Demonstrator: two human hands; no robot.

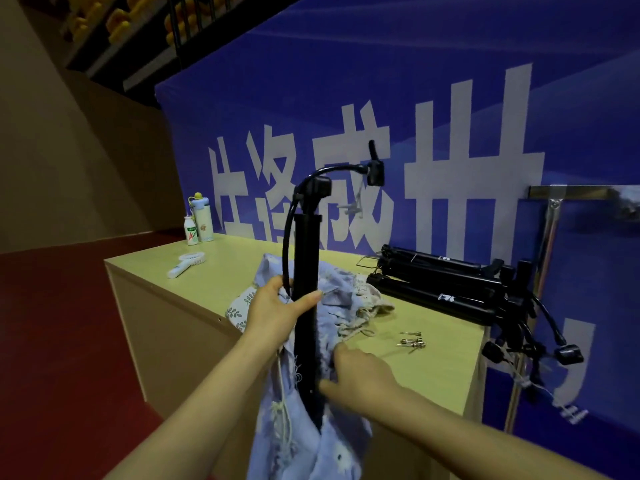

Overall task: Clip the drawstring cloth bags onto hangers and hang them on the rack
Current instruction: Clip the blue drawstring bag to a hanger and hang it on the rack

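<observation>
At the centre of the frame the left hand is wrapped around a black hanger held upright, thumb laid across the front of its bar and fingers curled behind, with a fold of pale blue cloth bag caught under them. Lower right of it, the right hand pinches the blue fabric against the lower end of the bar, thumb pointing left. The bag hangs from there down to the bottom edge of the frame, its white drawstring dangling. Behind the hands more cloth bags lie heaped on the pale table. At centre right a stack of black hangers rests on the table, small metal clips lying in front. The metal rack stands at the right edge.
</observation>
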